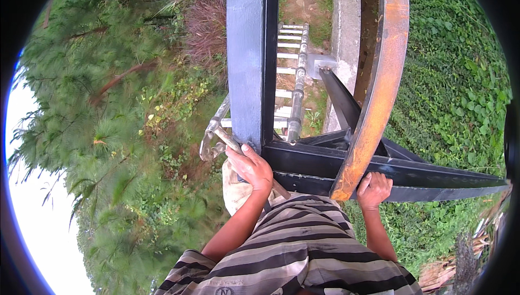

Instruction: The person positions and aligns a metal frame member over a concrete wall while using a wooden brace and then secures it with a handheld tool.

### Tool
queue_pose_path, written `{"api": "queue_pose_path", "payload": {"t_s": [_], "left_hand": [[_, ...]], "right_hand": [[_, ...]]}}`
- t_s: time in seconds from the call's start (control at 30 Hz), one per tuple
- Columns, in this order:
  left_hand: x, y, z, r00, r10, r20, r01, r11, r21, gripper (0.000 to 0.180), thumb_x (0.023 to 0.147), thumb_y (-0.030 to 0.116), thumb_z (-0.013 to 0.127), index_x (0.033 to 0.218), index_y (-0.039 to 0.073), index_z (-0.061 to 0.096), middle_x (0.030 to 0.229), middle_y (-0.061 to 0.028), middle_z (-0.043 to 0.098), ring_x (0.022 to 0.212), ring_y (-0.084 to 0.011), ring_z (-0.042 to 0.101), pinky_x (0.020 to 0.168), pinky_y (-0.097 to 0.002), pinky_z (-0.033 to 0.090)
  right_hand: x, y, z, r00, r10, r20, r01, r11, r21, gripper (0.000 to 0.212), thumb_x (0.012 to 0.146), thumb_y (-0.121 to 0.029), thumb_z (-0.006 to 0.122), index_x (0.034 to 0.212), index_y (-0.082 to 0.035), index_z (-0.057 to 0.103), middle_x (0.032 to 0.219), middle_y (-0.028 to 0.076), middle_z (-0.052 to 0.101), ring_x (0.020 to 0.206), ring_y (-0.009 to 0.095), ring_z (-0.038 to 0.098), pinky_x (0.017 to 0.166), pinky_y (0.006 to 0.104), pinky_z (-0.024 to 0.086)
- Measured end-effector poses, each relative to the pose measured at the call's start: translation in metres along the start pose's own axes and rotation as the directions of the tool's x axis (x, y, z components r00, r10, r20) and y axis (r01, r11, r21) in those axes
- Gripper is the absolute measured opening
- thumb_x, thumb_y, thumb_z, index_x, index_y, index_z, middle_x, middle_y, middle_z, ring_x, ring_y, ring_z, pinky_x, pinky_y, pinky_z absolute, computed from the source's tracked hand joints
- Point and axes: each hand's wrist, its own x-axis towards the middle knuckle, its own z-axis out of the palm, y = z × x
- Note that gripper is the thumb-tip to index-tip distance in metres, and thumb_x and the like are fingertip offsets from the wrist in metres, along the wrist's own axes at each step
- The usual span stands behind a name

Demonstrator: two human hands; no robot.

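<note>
My left hand (252, 169) is closed round a slim wooden handle (230, 140) at the near end of the upright grey-painted steel beam (245, 51). The handle slants under my palm, and its brown lower end shows beyond my wrist. A grey curved metal piece (207, 146) sits by its upper end; whether the two are joined I cannot tell. My right hand (375, 189) grips the edge of the black steel crossbeam (309, 162), fingers curled over it. Just left of that hand, a rusty curved steel bar (387, 73) crosses over the crossbeam.
Below stands a metal ladder (298, 94), its rungs seen between the beams. A black brace (341, 97) runs to a plate on the concrete wall (345, 18). Trees (108, 116) fill the left side, leafy vines (455, 78) the right. The ground lies well below.
</note>
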Motion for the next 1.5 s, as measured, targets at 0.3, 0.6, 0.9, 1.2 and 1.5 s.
{"api": "queue_pose_path", "payload": {"t_s": [0.3, 0.6, 0.9, 1.2, 1.5], "left_hand": [[-0.002, 0.001, -0.001, 0.994, 0.087, -0.071, -0.091, 0.994, -0.063, 0.055, 0.111, 0.037, 0.049, 0.142, -0.008, 0.046, 0.125, -0.0301, 0.057, 0.119, -0.0512, 0.053, 0.1, -0.057, 0.038], [0.0, 0.001, -0.006, 0.992, 0.087, -0.091, -0.096, 0.99, -0.098, 0.056, 0.107, 0.034, 0.058, 0.145, -0.005, 0.048, 0.132, -0.0242, 0.059, 0.123, -0.0436, 0.054, 0.107, -0.0526, 0.037], [-0.002, -0.003, -0.016, 0.998, 0.033, -0.05, -0.044, 0.971, -0.235, 0.053, 0.105, 0.034, 0.06, 0.144, -0.001, 0.049, 0.132, -0.0213, 0.058, 0.13, -0.0404, 0.051, 0.111, -0.0532, 0.032], [0.009, -0.017, -0.029, 0.99, 0.086, 0.114, -0.047, 0.95, -0.31, 0.071, 0.101, 0.038, 0.064, 0.153, -0.005, 0.041, 0.13, -0.0208, 0.057, 0.128, -0.0386, 0.051, 0.11, -0.0513, 0.035], [0.056, -0.095, -0.046, 0.916, 0.188, 0.354, 0.181, 0.593, -0.784, 0.061, 0.115, 0.045, 0.045, 0.156, 0.001, 0.047, 0.138, -0.0159, 0.068, 0.127, -0.0223, 0.061, 0.116, -0.0385, 0.041]], "right_hand": [[-0.011, 0.001, 0.006, 0.999, -0.012, -0.036, 0.011, 1.0, -0.022, 0.028, 0.095, -0.013, 0.058, 0.068, -0.006, 0.06, 0.069, 0.009, 0.058, 0.068, 0.031, 0.058, 0.068, 0.0452, 0.038], [-0.022, 0.007, 0.016, 0.997, 0.023, -0.076, -0.032, 0.992, -0.124, 0.036, 0.104, -0.021, 0.055, 0.08, -0.001, 0.075, 0.079, 0.017, 0.073, 0.072, 0.038, 0.066, 0.073, 0.0498, 0.046], [-0.024, 0.001, 0.017, 0.992, 0.071, -0.107, -0.085, 0.988, -0.131, 0.044, 0.106, -0.027, 0.054, 0.081, 0.001, 0.076, 0.086, 0.021, 0.075, 0.075, 0.043, 0.066, 0.076, 0.0521, 0.049], [-0.026, -0.005, 0.017, 0.98, 0.194, -0.05, -0.198, 0.974, -0.107, 0.048, 0.107, -0.032, 0.052, 0.082, 0.0, 0.077, 0.085, 0.026, 0.073, 0.079, 0.049, 0.065, 0.076, 0.0586, 0.049], [-0.027, 0.002, 0.02, 0.98, 0.189, -0.069, -0.196, 0.972, -0.126, 0.051, 0.109, -0.033, 0.049, 0.081, 0.0, 0.076, 0.086, 0.025, 0.074, 0.08, 0.049, 0.064, 0.078, 0.0581, 0.048]]}}
